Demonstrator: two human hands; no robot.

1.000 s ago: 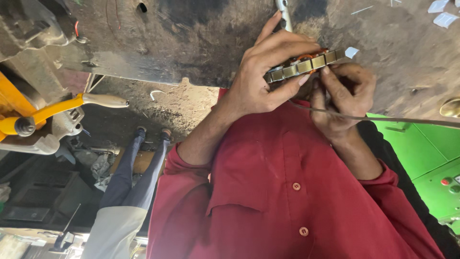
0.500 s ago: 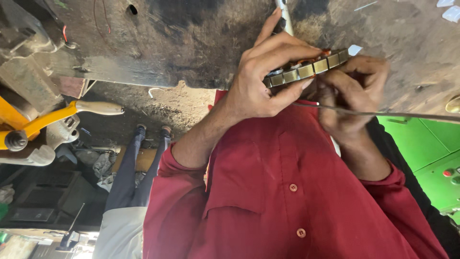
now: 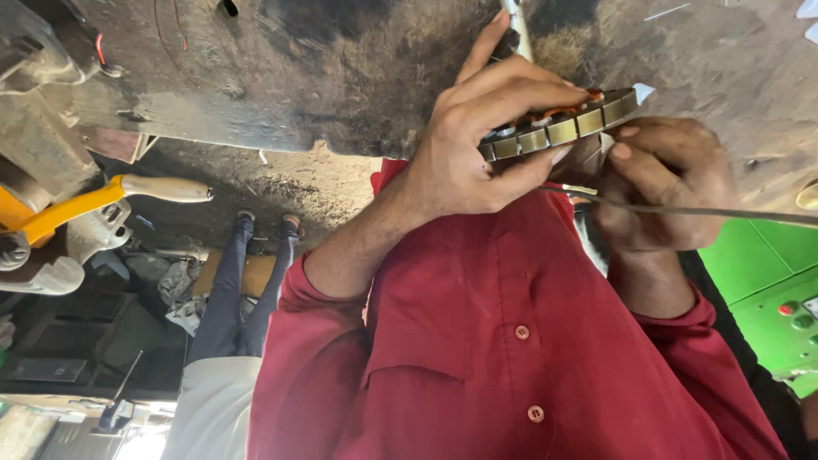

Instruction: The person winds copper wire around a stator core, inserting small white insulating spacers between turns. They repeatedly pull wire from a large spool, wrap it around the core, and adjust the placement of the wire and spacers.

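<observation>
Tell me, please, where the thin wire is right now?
In the head view, the thin wire runs from the right edge to the fingers of the hand just below the round metal stator.

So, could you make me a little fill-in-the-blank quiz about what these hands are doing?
1. The segmented metal ring is gripped by the ____ hand.
2. The right hand pinches a thin wire that runs off the picture's ____ edge.
3. The buttoned shirt below the hands is ____.
Missing words: left; right; red.
</observation>
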